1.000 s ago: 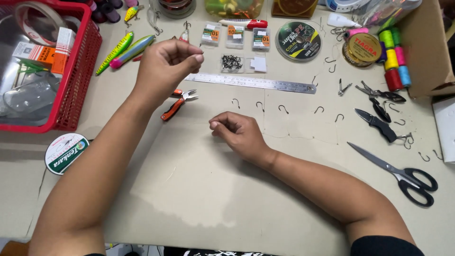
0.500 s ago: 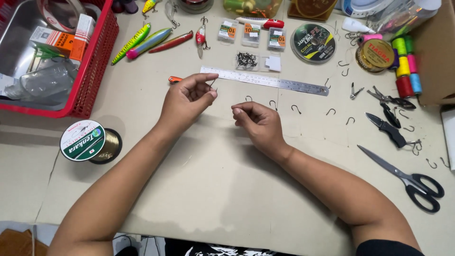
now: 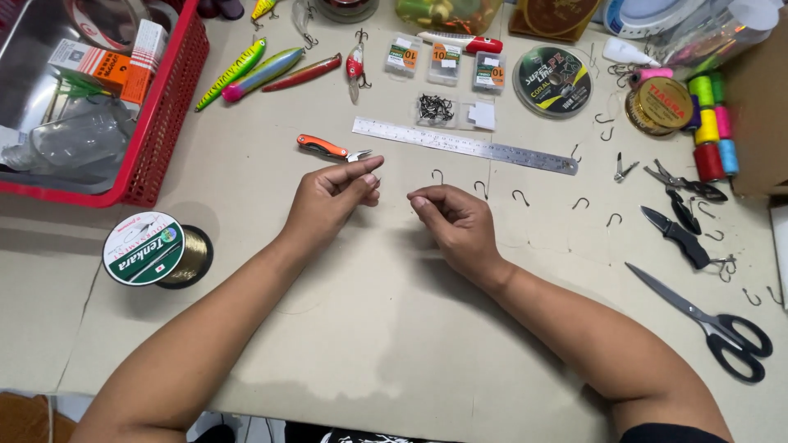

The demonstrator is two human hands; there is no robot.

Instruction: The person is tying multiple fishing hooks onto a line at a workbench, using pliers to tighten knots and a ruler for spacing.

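Both hands are parked mid-table, close together but not touching. The left hand (image 3: 332, 197) is curled with thumb and forefinger pinched, fingertips pointing toward 2 o'clock; whatever it's pinching is too thin to make out, so I can't tell if there's line in there. The right hand (image 3: 451, 220) sits just at 3 o'clock of it, fingers loosely curled in, fingertips also pinched together, and again I can't see anything in the grip. Right above the gap between them, at 12 o'clock, a small fish hook (image 3: 437, 175) lies on the table, first in a row of loose hooks trailing off toward 3 o'clock. Further up at 12 o'clock is the steel ruler (image 3: 465, 145), lying slightly slanted. The orange-handled pliers (image 3: 328, 148) sit just at 12 o'clock of the left hand. Off at 9 o'clock from the left forearm there's a spool of gold fishing line (image 3: 156, 250), and the red basket (image 3: 168, 107) is up at 10 o'clock. Way over at 4 o'clock from the right hand, black scissors (image 3: 706, 320) lie near the table edge, with a black folding knife (image 3: 677, 235) above them.
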